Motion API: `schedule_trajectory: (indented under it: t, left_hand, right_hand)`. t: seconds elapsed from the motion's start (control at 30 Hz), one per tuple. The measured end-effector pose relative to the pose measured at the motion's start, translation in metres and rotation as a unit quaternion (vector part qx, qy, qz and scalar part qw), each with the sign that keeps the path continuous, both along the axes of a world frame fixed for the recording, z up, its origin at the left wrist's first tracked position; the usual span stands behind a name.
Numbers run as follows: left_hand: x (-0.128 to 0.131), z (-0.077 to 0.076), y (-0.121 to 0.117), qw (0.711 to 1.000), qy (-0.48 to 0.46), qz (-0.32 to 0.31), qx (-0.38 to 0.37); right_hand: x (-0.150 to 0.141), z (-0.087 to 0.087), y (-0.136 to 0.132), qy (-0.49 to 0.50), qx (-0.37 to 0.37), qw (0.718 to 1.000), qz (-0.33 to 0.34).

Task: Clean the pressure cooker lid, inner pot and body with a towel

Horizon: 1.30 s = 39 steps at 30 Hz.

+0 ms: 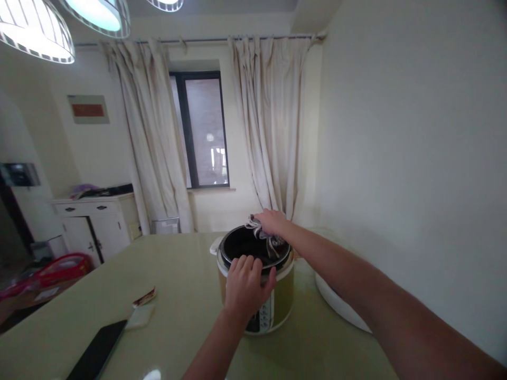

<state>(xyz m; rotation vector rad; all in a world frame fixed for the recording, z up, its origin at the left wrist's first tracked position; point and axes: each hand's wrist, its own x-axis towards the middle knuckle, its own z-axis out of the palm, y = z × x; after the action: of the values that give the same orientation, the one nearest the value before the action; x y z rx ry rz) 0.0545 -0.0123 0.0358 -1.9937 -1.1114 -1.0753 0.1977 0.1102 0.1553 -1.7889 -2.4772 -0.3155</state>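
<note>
An olive-green rice cooker [283, 301] with a black open top stands on the pale green table [182, 295]. My left hand [246, 287] grips its near rim, fingers curled over the edge above the control panel. Over the far rim, my right hand [271, 221] presses a grey patterned cloth [273, 244] against the cooker's edge; part of the cloth hangs into the opening.
A white lid or bowl [336, 301] lies right of the cooker by the wall. A dark phone [97, 351], a white pad [140, 316] and a small packet [144, 297] lie at front left. A white cabinet [97, 224], curtains and a window stand beyond the table.
</note>
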Motion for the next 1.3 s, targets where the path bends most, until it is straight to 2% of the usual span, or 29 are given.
schedule_trajectory:
  t: [0.2, 0.3, 0.37, 0.47, 0.57, 0.67, 0.8, 0.9, 0.97, 1.0, 1.07, 1.1, 1.17, 1.23, 1.3]
  left_hand:
    - [0.001, 0.0, -0.002, 1.0, -0.008, -0.006, 0.004]
    - [0.001, -0.002, -0.002, 0.999, -0.027, -0.018, 0.001]
    - [0.001, -0.004, -0.002, 0.999, -0.039, -0.026, -0.003]
    - [0.002, -0.005, 0.0, 0.998, -0.045, -0.031, -0.01]
    - [0.002, -0.005, 0.002, 0.998, -0.045, -0.033, -0.018]
    - [0.001, -0.005, 0.003, 0.998, -0.044, -0.036, -0.03]
    - [-0.001, -0.007, 0.004, 0.997, -0.049, -0.043, -0.043]
    - [-0.002, -0.008, 0.005, 0.996, -0.052, -0.054, -0.044]
    - [-0.004, -0.008, 0.004, 0.996, -0.057, -0.064, -0.038]
    - [-0.006, -0.009, 0.003, 0.995, -0.057, -0.076, -0.031]
    - [-0.012, -0.014, -0.001, 0.993, -0.039, -0.115, -0.007]
    - [-0.016, -0.017, -0.003, 0.99, -0.023, -0.14, 0.018]
    - [-0.026, -0.024, -0.004, 0.98, -0.009, -0.179, 0.085]
    - [-0.035, -0.026, 0.001, 0.975, -0.058, -0.171, 0.126]
    - [-0.044, -0.022, 0.01, 0.978, -0.131, -0.138, 0.086]
  right_hand:
    - [0.024, 0.016, -0.031, -0.065, -0.083, 0.993, 0.053]
    - [0.032, 0.019, -0.035, -0.064, -0.108, 0.989, 0.082]
    - [0.036, 0.016, -0.03, -0.049, -0.091, 0.992, 0.071]
    - [0.033, 0.007, -0.013, -0.029, -0.026, 0.999, 0.026]
    - [0.011, -0.003, 0.007, -0.004, 0.033, 0.999, 0.01]
    - [-0.032, -0.009, 0.019, 0.028, 0.057, 0.997, 0.04]
    - [-0.095, -0.01, 0.013, 0.066, 0.044, 0.987, 0.143]
    - [-0.111, -0.009, -0.002, 0.144, -0.019, 0.953, 0.265]
    - [-0.099, -0.011, -0.012, 0.241, -0.081, 0.916, 0.311]
    - [-0.086, -0.012, -0.016, 0.29, -0.115, 0.897, 0.312]
    - [-0.054, -0.013, -0.021, 0.363, -0.187, 0.868, 0.282]
    - [-0.037, -0.012, -0.022, 0.372, -0.224, 0.862, 0.263]
    - [-0.008, -0.01, -0.022, 0.324, -0.285, 0.872, 0.23]
    - [0.008, -0.008, -0.019, 0.238, -0.313, 0.896, 0.205]
    - [0.006, -0.011, -0.015, 0.182, -0.321, 0.908, 0.196]
